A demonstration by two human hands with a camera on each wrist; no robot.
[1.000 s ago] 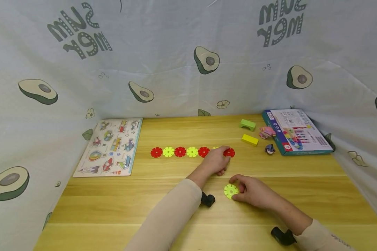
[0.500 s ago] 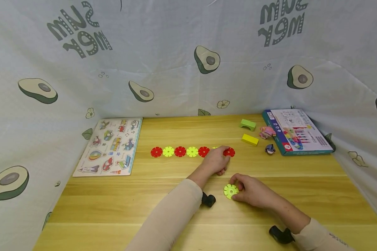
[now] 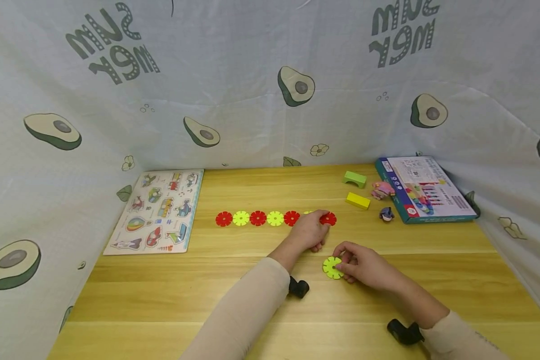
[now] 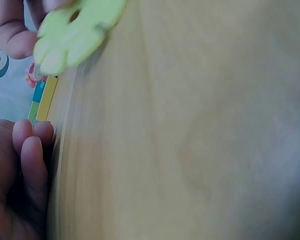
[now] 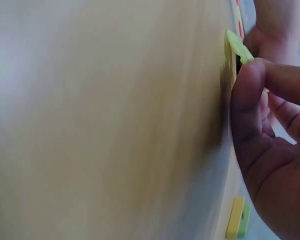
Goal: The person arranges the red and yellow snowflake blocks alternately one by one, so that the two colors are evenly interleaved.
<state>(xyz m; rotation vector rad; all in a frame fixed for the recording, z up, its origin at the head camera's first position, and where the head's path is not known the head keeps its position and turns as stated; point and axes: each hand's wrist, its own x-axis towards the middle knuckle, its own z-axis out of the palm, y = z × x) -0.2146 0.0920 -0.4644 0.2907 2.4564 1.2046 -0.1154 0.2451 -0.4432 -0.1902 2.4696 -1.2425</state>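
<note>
A row of alternating red and yellow snowflake discs point(image 3: 258, 218) lies on the wooden table. At the row's right end my left hand point(image 3: 309, 232) holds the last red disc point(image 3: 330, 218) between index finger and thumb. This hand partly covers a yellow disc just left of it. Nearer to me, my right hand point(image 3: 366, 265) pinches a loose yellow snowflake disc point(image 3: 330, 268) at its right edge. The right wrist view has that yellow disc point(image 5: 236, 45) nearly edge-on, tilted between thumb and fingers. Curled fingers of the left hand point(image 4: 32, 160) show in the left wrist view.
On the left lies a picture puzzle board point(image 3: 155, 212). At the back right are a green arch block point(image 3: 354, 179), a yellow block point(image 3: 357, 201), a pink toy figure point(image 3: 382, 190), a small dark figure point(image 3: 386, 214) and a flat box point(image 3: 425, 190). A printed cloth point(image 3: 252, 115) hangs behind.
My right hand has lifted and shifted slightly away from me with the yellow disc, which is now tilted. My left hand has stayed at the red disc.
</note>
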